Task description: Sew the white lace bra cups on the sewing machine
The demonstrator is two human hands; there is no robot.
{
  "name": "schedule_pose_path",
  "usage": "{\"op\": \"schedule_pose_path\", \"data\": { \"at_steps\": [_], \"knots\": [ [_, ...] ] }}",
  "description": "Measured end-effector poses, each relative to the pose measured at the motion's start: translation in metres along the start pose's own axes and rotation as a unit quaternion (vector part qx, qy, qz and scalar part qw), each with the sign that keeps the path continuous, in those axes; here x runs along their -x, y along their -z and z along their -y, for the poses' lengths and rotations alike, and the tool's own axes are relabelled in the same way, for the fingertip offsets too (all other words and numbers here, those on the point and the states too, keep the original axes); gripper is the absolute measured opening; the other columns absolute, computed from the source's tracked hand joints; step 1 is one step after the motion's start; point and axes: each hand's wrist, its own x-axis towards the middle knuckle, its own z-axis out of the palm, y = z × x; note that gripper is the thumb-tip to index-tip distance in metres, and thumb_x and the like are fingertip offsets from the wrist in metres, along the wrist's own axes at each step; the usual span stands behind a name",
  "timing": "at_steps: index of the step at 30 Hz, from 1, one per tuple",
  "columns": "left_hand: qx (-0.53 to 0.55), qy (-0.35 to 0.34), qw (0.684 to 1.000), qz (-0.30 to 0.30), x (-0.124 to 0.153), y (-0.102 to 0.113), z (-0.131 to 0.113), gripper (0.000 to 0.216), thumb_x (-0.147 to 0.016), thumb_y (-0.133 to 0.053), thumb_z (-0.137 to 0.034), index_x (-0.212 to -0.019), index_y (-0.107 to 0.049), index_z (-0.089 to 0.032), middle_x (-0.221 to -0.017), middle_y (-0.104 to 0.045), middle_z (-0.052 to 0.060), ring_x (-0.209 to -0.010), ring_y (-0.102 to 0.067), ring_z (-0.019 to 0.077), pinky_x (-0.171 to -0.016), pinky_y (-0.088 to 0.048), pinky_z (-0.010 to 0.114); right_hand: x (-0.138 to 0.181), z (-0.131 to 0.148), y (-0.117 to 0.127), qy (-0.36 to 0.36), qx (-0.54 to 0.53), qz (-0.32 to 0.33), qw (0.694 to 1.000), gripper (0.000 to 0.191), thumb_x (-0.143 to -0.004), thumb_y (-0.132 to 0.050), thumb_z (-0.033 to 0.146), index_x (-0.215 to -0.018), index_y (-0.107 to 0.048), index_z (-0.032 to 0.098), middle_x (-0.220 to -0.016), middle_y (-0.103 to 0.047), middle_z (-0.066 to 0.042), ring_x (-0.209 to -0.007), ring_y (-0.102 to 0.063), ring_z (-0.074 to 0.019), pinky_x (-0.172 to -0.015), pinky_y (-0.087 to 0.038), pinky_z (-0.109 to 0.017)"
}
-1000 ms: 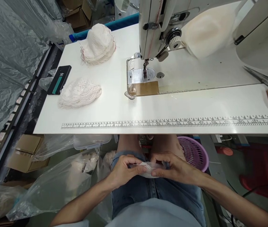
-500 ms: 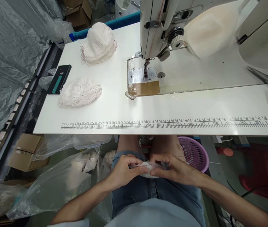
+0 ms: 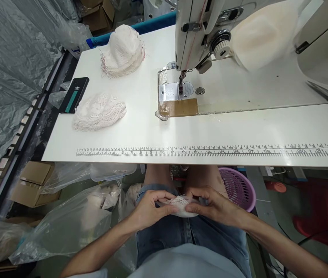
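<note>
Because your left hand (image 3: 151, 210) and right hand (image 3: 214, 208) both pinch the small white lacy piece (image 3: 182, 204) between thumb and fingers, over your lap and below the front edge of the white table (image 3: 141, 135), uneven tugging could pucker its thin fabric, and a loosened pinch could drop it onto your shorts (image 3: 166, 237). Compared with a second ago, more of its textured face shows between your thumbs, while your hands have barely moved.
</note>
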Motion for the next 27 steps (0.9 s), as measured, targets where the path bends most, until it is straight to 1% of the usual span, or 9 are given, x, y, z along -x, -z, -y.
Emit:
{"op": "schedule_pose_path", "data": {
  "at_steps": [2, 6, 8, 11, 14, 18, 23, 25, 27],
  "knots": [
    [-0.007, 0.006, 1.000, -0.013, 0.000, 0.000, 0.000, 0.024, -0.073, -0.068, -0.029, -0.091, -0.069, -0.014, -0.086, -0.070, 0.005, -0.078, -0.062, 0.0157, -0.068, -0.045, 0.020, 0.000, 0.001, -0.001, 0.003, 0.013, -0.014, 1.000, 0.025, -0.085, -0.055, 0.044, -0.086, -0.053, 0.019, -0.076, -0.053, 0.000, -0.067, -0.047, -0.0126, -0.058, -0.035, -0.022],
    [-0.027, -0.007, 0.999, -0.021, 0.001, -0.002, 0.001, 0.022, -0.073, -0.066, -0.026, -0.094, -0.066, -0.016, -0.090, -0.069, 0.003, -0.080, -0.063, 0.0148, -0.067, -0.045, 0.019, 0.000, 0.005, -0.004, 0.031, 0.048, -0.043, 0.997, 0.030, -0.082, -0.059, 0.043, -0.102, -0.048, 0.023, -0.094, -0.054, -0.002, -0.080, -0.051, -0.0155, -0.065, -0.040, -0.024],
    [-0.030, -0.017, 0.999, -0.024, 0.002, -0.003, 0.001, 0.020, -0.074, -0.064, -0.025, -0.093, -0.064, -0.018, -0.090, -0.069, 0.002, -0.080, -0.063, 0.0143, -0.067, -0.045, 0.019, 0.000, 0.006, -0.007, 0.050, 0.065, -0.051, 0.995, 0.026, -0.083, -0.058, 0.040, -0.100, -0.048, 0.024, -0.094, -0.053, -0.002, -0.081, -0.052, -0.0156, -0.067, -0.041, -0.025],
    [-0.034, -0.024, 0.999, -0.031, 0.004, -0.004, 0.003, 0.021, -0.075, -0.063, -0.025, -0.095, -0.059, -0.018, -0.078, -0.069, -0.001, -0.073, -0.063, 0.0129, -0.064, -0.043, 0.018, -0.001, 0.006, -0.011, 0.070, 0.081, -0.073, 0.992, 0.019, -0.085, -0.056, 0.036, -0.095, -0.046, 0.024, -0.092, -0.051, -0.002, -0.079, -0.050, -0.0149, -0.065, -0.041, -0.025],
    [-0.049, -0.032, 0.997, -0.044, 0.005, -0.004, 0.004, 0.022, -0.075, -0.064, -0.025, -0.093, -0.055, -0.019, -0.069, -0.067, -0.003, -0.067, -0.061, 0.0118, -0.061, -0.041, 0.018, -0.002, 0.003, -0.015, 0.082, 0.090, -0.088, 0.989, 0.023, -0.083, -0.059, 0.038, -0.088, -0.044, 0.023, -0.093, -0.048, -0.002, -0.081, -0.049, -0.0153, -0.066, -0.040, -0.025],
    [-0.053, -0.040, 0.996, -0.051, 0.005, -0.003, 0.004, 0.022, -0.074, -0.066, -0.026, -0.091, -0.052, -0.019, -0.068, -0.065, -0.004, -0.065, -0.059, 0.0112, -0.061, -0.039, 0.018, -0.003, 0.000, -0.017, 0.087, 0.106, -0.087, 0.987, 0.029, -0.080, -0.064, 0.040, -0.082, -0.042, 0.022, -0.094, -0.047, -0.002, -0.083, -0.048, -0.0159, -0.069, -0.040, -0.026],
    [-0.040, -0.031, 0.998, -0.039, 0.004, -0.002, 0.006, 0.022, -0.075, -0.065, -0.027, -0.091, -0.053, -0.018, -0.068, -0.063, -0.003, -0.062, -0.056, 0.0104, -0.055, -0.036, 0.018, -0.002, 0.004, -0.017, 0.070, 0.100, -0.111, 0.986, 0.025, -0.082, -0.061, 0.037, -0.091, -0.043, 0.022, -0.093, -0.047, -0.002, -0.078, -0.047, -0.0151, -0.067, -0.040, -0.026],
    [-0.039, -0.036, 0.998, -0.032, 0.003, -0.001, 0.006, 0.020, -0.075, -0.064, -0.028, -0.088, -0.054, -0.017, -0.067, -0.062, -0.003, -0.063, -0.055, 0.0105, -0.055, -0.036, 0.018, -0.003, 0.006, -0.016, 0.072, 0.101, -0.100, 0.987, 0.023, -0.083, -0.060, 0.037, -0.091, -0.045, 0.022, -0.093, -0.048, -0.003, -0.078, -0.047, -0.0152, -0.066, -0.040, -0.026],
    [-0.035, -0.043, 0.998, -0.030, 0.002, -0.001, 0.006, 0.017, -0.075, -0.064, -0.027, -0.085, -0.055, -0.017, -0.068, -0.062, -0.003, -0.064, -0.055, 0.0103, -0.057, -0.037, 0.018, -0.004, 0.006, -0.016, 0.081, 0.097, -0.085, 0.988, 0.019, -0.085, -0.058, 0.035, -0.086, -0.046, 0.021, -0.092, -0.049, -0.003, -0.080, -0.048, -0.0156, -0.069, -0.041, -0.027]
  ]
}}
